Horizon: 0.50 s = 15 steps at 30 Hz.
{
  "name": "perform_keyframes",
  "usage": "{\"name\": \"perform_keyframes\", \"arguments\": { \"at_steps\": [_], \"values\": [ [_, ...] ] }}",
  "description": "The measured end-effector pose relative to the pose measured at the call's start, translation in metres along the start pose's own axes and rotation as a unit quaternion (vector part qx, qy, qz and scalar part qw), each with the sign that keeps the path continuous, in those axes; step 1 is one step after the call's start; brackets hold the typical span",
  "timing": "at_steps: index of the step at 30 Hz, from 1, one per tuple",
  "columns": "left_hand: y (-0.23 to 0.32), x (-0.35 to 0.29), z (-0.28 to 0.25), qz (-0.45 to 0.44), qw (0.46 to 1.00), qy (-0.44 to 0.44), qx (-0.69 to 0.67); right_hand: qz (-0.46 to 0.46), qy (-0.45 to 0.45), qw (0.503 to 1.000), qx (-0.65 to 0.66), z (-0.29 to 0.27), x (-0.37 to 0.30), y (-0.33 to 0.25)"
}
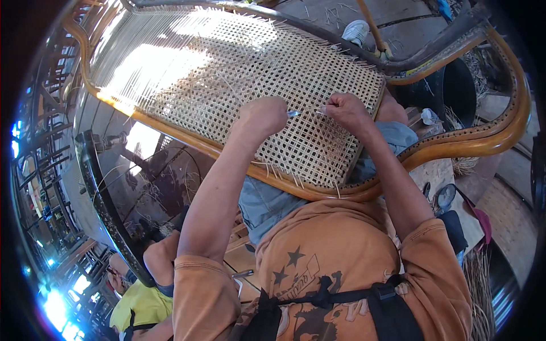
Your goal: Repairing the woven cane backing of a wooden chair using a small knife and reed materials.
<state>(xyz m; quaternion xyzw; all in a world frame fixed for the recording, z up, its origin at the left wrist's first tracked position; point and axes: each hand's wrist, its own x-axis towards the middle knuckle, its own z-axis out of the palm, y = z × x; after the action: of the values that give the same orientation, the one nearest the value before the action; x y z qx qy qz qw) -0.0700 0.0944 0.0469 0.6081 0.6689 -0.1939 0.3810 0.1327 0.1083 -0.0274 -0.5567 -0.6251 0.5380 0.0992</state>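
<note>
A woven cane panel (pixel 284 74) in a curved wooden frame (pixel 187 139) lies across my lap. My left hand (pixel 265 116) is closed over the panel around a small tool (pixel 293 113) with a shiny flat tip; its handle is hidden in my fist. Just to the right, my right hand (pixel 347 112) is pinched shut on a thin pale strand (pixel 320 111), seemingly cane. The tool tip and the strand point toward each other, a short gap apart. Loose cane ends stick out along the panel's edges.
A dark curved rail (pixel 105 199) stands at the left, near another person in a yellow shirt (pixel 142 304). A black bucket (pixel 455 91) and cane bundles (pixel 478 284) are at the right. Somebody's white shoe (pixel 356 32) shows beyond the frame.
</note>
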Motion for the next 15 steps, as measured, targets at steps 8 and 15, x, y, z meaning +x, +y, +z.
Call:
{"name": "perform_keyframes", "arguments": {
  "at_steps": [8,15],
  "values": [
    [0.028,0.002,-0.005,0.045,0.991,0.023,0.123,0.031,-0.039,0.99,-0.133,-0.001,-0.006,-0.016],
    [0.053,0.016,-0.006,0.059,0.971,0.001,0.231,0.034,-0.02,0.989,-0.145,-0.007,-0.013,-0.014]
  ]
}}
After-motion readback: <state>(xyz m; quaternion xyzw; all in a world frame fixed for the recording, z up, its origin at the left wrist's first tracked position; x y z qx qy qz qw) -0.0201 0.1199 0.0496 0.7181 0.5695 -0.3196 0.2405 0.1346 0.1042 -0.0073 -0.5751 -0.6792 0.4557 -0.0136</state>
